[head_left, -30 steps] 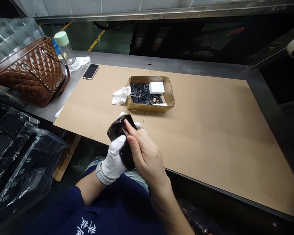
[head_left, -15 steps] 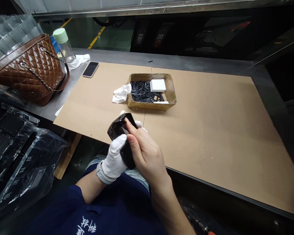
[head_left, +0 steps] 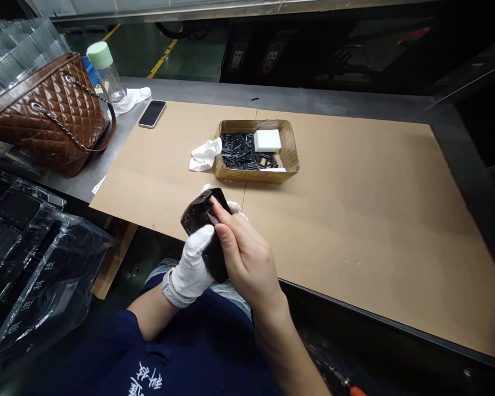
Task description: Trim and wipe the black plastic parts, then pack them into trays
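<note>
A glossy black plastic housing [head_left: 196, 215], hollow on the side facing me, is held tilted just off the near edge of the table. My left hand [head_left: 193, 261], in a white glove, is closed around it, thumb on the near side and gloved fingertips showing beyond the far edge. My right hand [head_left: 247, 253] is bare. Its index fingertip presses into the hollow near the top end, with the thumb lower against the housing; the remaining fingers are hidden. Whether a small part sits under that fingertip I cannot make out.
On the cardboard sheet [head_left: 355, 220] stands an open carton [head_left: 256, 176] with small black parts [head_left: 239, 151] and a white block [head_left: 267, 141]. A crumpled white cloth [head_left: 204, 155] touches it. Further left are a phone [head_left: 152, 114], a bottle [head_left: 109, 77] and a brown handbag [head_left: 53, 115].
Both hands and the housing keep nearly the same pose, with the right index fingertip still pressed inside. The camera view has shifted very slightly.
</note>
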`<act>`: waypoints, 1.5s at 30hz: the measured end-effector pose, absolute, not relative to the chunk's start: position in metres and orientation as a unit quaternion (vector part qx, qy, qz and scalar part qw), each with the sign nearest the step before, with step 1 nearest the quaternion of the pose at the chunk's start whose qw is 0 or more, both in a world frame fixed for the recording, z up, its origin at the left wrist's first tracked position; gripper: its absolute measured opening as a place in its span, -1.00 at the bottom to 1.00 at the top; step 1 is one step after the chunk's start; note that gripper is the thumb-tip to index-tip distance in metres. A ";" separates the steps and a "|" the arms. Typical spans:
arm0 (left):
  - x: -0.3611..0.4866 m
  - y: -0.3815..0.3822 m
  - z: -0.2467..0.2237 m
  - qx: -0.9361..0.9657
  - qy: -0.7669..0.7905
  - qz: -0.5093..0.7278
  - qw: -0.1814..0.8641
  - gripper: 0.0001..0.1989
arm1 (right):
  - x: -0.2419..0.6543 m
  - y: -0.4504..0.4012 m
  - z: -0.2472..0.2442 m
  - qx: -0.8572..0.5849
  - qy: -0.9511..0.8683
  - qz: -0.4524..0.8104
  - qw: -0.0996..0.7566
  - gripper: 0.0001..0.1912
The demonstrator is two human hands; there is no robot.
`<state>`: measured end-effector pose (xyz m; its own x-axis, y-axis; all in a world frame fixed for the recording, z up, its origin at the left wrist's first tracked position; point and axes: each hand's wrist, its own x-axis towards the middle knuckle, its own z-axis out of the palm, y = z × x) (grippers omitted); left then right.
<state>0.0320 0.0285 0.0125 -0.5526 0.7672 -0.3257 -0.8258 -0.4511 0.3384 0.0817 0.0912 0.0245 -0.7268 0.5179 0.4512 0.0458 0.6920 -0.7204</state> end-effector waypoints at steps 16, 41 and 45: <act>0.029 0.029 -0.001 -0.056 0.257 0.835 0.483 -0.64 | 0.081 0.093 0.023 -0.158 -0.861 0.354 0.329 -0.60; 0.030 0.040 0.009 -0.114 0.278 0.852 0.430 -0.65 | 0.072 0.087 0.016 -0.238 -0.868 0.278 0.336 -0.62; 0.031 0.041 0.008 -0.138 0.311 0.860 0.381 -0.71 | 0.071 0.088 0.016 -0.248 -0.864 0.283 0.334 -0.64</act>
<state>0.0306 0.0406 0.0075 -0.6716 0.5692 -0.4742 -0.7409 -0.5156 0.4304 0.0706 0.0879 0.0155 -0.6538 0.6178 0.4369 0.2403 0.7170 -0.6543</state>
